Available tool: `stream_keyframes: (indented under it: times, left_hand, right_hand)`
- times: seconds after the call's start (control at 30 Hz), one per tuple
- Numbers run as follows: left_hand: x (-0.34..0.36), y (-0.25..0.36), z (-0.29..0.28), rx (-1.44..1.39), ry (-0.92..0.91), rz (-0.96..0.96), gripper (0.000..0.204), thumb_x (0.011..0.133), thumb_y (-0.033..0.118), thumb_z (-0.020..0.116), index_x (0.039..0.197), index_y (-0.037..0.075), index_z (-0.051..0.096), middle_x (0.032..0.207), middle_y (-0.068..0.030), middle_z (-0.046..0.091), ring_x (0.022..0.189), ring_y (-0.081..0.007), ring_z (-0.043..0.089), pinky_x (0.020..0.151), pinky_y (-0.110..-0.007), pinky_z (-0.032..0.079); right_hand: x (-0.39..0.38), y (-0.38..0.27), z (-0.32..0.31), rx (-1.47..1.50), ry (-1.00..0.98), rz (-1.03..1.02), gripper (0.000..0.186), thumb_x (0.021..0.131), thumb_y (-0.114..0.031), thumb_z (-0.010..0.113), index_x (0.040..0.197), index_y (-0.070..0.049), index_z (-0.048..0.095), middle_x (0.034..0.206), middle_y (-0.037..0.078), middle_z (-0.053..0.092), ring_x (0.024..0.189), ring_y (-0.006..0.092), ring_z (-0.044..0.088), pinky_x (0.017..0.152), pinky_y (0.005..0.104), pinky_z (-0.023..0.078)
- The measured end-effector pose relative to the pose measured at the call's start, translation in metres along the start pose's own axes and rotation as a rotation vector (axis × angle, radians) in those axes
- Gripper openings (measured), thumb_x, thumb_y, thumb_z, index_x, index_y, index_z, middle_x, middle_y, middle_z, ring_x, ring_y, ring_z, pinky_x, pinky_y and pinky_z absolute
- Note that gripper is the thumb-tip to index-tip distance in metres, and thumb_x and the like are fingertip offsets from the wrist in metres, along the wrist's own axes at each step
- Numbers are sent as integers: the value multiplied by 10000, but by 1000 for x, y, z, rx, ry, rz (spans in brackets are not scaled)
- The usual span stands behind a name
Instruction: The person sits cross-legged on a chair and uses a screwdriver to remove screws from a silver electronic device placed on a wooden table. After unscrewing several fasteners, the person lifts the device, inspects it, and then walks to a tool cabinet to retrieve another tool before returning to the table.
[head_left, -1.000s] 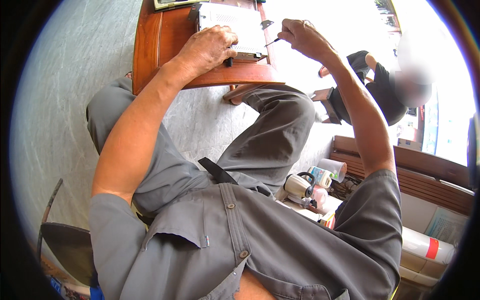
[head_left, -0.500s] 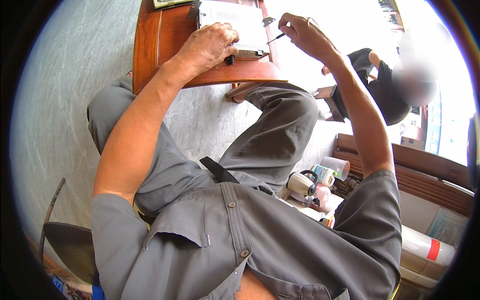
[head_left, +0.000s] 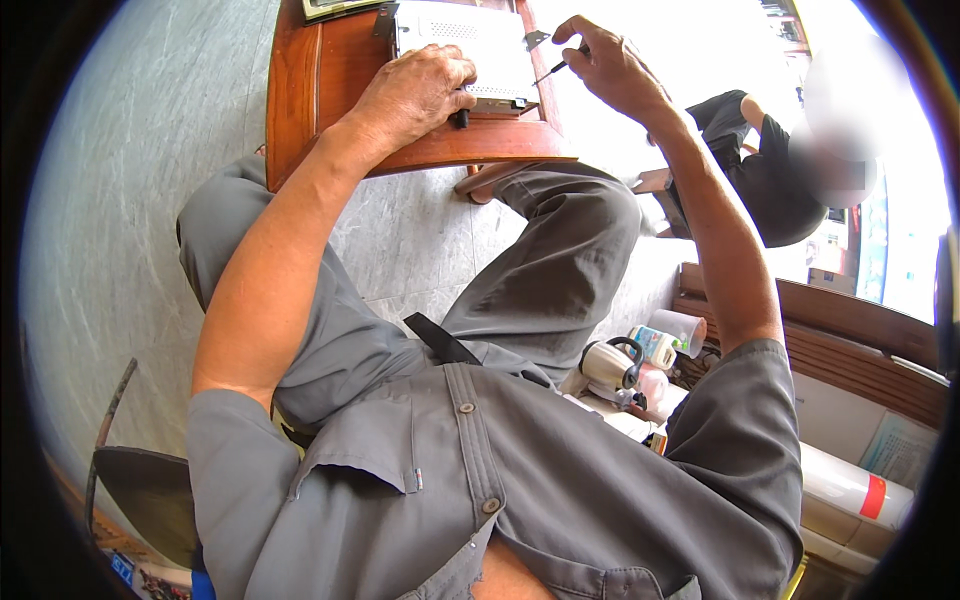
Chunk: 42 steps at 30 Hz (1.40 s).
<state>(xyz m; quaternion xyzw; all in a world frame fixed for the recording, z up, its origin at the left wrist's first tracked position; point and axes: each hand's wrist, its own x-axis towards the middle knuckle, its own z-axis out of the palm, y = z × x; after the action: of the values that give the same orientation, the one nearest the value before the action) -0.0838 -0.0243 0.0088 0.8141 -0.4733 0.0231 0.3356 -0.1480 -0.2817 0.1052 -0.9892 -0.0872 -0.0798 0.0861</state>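
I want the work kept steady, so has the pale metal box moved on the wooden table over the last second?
No, the pale metal box shows no clear shift either way against the front edge of the wooden table.

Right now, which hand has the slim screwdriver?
The right hand: it holds the dark-handled screwdriver, shaft pointing toward the right edge of the white metal case. The left hand is instead at the case's near-left part.

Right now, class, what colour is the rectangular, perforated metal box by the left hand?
The rectangular, perforated metal box looks white; best seen in the head view.
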Motion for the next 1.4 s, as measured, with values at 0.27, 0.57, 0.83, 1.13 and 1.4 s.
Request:
stream_keyframes:
  times: [0.27,0.57,0.83,1.13,1.4]
  left_hand:
    - [2,3,-1,-2,-1,25,284,927,228,714,1119,19,719,1190,-96,699,1145,-272,658,1028,-404,537]
    - [1,1,3,-23,16,30,293,932,239,711,1121,16,721,1211,-99,695,1151,-275,654,1037,-414,529]
    - [0,2,-3,-31,3,10,301,913,232,725,1126,20,725,1243,-107,693,1178,-278,643,1044,-406,521]
    - [2,4,-1,-34,-4,40,332,927,268,716,1151,24,734,1285,-139,694,1276,-312,598,1111,-427,472]
    - [1,4,2,-45,97,73,244,899,202,743,1080,38,737,1130,-100,711,1127,-269,658,1029,-394,522]
  right_hand:
    - [1,14,1,-122,-134,111,157,1049,-107,586,1173,-41,655,924,137,740,666,163,724,534,278,565]
    - [-4,17,12,-11,83,-51,235,1068,-203,583,990,-23,713,714,98,687,547,154,693,529,279,564]
    - [-1,8,7,-28,27,-6,177,1044,-82,565,1088,-20,725,895,137,765,617,119,701,535,243,541]
    - [-8,18,7,-62,4,67,211,1050,-191,606,1121,-19,705,966,164,764,720,189,732,628,275,583]
    - [-6,8,15,22,123,-13,186,1033,-60,533,1124,-23,691,754,132,706,546,123,625,460,259,443]
